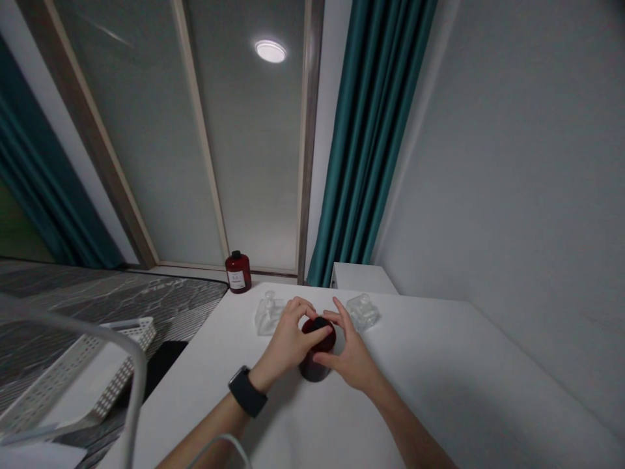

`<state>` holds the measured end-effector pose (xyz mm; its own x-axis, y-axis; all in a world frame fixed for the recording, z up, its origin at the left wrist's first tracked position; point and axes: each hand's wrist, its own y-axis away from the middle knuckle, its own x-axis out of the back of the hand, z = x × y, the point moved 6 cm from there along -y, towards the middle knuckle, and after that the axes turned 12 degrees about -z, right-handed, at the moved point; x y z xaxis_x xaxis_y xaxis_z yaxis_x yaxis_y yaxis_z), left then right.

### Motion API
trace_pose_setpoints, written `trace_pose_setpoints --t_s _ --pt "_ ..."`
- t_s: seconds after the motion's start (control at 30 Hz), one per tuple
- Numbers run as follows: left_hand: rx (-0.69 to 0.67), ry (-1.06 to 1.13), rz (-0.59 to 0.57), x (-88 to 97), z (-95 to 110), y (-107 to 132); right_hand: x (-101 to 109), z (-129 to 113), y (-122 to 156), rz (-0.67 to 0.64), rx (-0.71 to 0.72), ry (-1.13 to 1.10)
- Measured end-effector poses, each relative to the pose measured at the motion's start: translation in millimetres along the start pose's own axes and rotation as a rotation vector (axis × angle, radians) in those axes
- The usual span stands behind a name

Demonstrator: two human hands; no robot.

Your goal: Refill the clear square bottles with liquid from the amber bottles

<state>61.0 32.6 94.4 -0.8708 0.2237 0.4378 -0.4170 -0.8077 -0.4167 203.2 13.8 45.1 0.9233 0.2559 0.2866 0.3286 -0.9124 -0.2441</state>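
Observation:
A dark red bottle (pixel 315 370) with a black cap (pixel 320 322) stands on the white table in front of me. My left hand (pixel 294 335), a black watch on its wrist, curls its thumb and fingers about the bottle's top at the cap. From the other side my right hand (pixel 352 357) rests thumb and fingers against the bottle, the index finger raised. Behind my left hand sits a clear glass bottle (pixel 267 316) with a stopper. Another clear glass bottle (pixel 362 312) lies beyond my right hand, seemingly tilted.
A second dark red bottle (pixel 237 272) with a white label stands at the far left corner of the white table (pixel 400 378). Left of the table is a white perforated basket (pixel 122 368). A pale curved bar (pixel 139 365) crosses the near left. A white cabinet (pixel 364 277) stands behind.

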Motion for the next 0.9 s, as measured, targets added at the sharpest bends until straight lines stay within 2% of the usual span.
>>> trace_pose_setpoints --t_s 0.3,0.53,0.7,0.9 --pt "-0.050 0.225 -0.051 -5.4 -12 -4 0 0 -4 -0.060 0.026 -0.081" --pt "-0.070 0.153 -0.101 -1.3 -9 -6 1 1 -5 -0.089 0.019 -0.084" --pt "-0.107 0.038 -0.150 6.0 -5 2 3 6 -3 -0.120 0.007 -0.117" --pt "-0.128 -0.030 -0.098 13.5 -13 24 17 17 -3 -0.100 0.086 -0.092"
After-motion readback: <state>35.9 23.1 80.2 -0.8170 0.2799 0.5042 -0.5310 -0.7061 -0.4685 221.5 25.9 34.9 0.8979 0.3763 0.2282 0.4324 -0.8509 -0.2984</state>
